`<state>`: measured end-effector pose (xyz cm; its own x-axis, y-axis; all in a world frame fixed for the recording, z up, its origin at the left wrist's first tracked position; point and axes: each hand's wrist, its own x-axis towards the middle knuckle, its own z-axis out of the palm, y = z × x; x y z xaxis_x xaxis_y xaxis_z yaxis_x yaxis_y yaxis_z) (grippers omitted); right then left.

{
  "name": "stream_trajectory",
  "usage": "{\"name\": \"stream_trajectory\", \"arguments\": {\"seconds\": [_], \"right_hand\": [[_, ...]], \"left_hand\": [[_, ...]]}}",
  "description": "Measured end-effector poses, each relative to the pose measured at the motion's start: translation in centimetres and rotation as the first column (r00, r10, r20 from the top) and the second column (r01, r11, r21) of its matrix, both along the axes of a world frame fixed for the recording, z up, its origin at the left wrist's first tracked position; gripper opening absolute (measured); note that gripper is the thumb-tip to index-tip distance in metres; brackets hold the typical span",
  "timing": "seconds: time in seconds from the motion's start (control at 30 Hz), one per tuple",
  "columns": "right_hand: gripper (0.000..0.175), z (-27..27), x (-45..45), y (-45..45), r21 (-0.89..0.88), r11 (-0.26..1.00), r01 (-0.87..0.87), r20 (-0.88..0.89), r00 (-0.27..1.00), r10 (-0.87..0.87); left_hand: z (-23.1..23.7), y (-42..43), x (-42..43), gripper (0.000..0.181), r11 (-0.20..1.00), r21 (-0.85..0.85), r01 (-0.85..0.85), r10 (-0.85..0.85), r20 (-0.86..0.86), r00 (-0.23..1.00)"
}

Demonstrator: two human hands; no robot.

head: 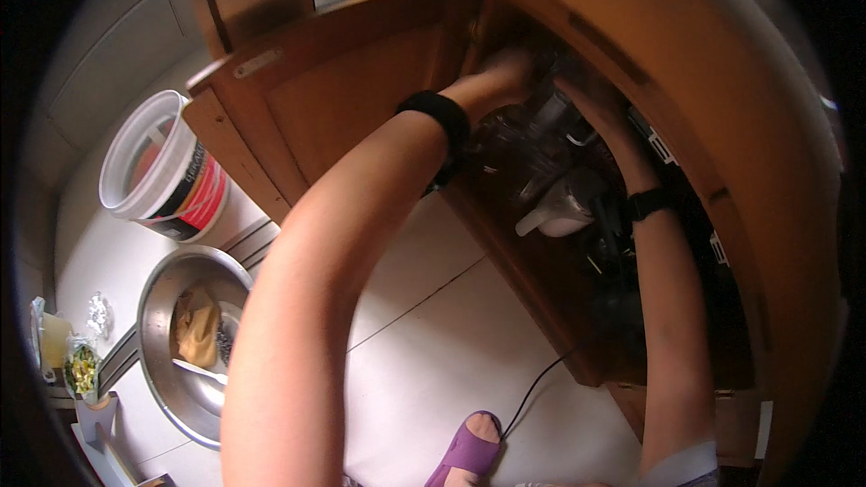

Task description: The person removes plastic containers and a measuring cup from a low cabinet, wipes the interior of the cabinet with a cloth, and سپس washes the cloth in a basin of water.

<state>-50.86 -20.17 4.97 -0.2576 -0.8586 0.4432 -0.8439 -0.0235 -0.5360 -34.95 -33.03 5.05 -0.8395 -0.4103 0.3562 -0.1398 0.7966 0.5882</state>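
Note:
Both of my arms reach into a low wooden cabinet (pixel 467 216) with its door (pixel 352 81) swung out. My left hand (pixel 513 73) is blurred in the dark back corner, its fingers hidden in shadow. Close to it, my right hand (pixel 583 93) is also blurred and dim. A clear container (pixel 551 108) stands just below the two hands; whether either hand holds something cannot be made out. A translucent pitcher with a handle (pixel 565 213) lies nearer the cabinet's front, left of my right forearm. Dim glassware (pixel 504 128) sits beneath my left wrist.
A black cable (pixel 534 382) runs from the cabinet across the tiled floor (pixel 419 325) to my foot in a purple slipper (pixel 473 446). At left are a white plastic bucket (pixel 152 162) and a steel basin (pixel 162 284) holding a yellowish cloth-like item (pixel 199 335).

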Motion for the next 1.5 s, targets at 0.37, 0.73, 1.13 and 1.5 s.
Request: {"name": "stream_trajectory", "arguments": {"seconds": [0.37,0.73,1.13,1.5], "right_hand": [[0.065,5.2,-3.2,3.0,0.240,0.841,-0.485,0.242,0.869,0.432],[0.050,5.5,-1.5,5.5,0.022,0.943,-0.332,0.578,0.774,0.259],[0.055,5.0,-3.5,4.6,0.030,0.972,-0.231,0.415,0.888,0.198],[0.068,5.6,-2.1,4.2,0.250,0.962,0.114,0.016,0.992,-0.122]], "left_hand": [[0.7,5.0,-4.3,0.032,0.860,-0.413,-0.300,0.252,-0.166,0.953],[0.0,4.4,-5.9,0.014,0.865,-0.466,-0.188,0.231,0.038,0.972],[3.3,5.3,-1.9,0.029,0.844,-0.513,-0.155,0.263,0.145,0.954],[-0.1,4.8,-1.9,0.037,0.907,-0.352,-0.232,0.264,0.044,0.964]]}}
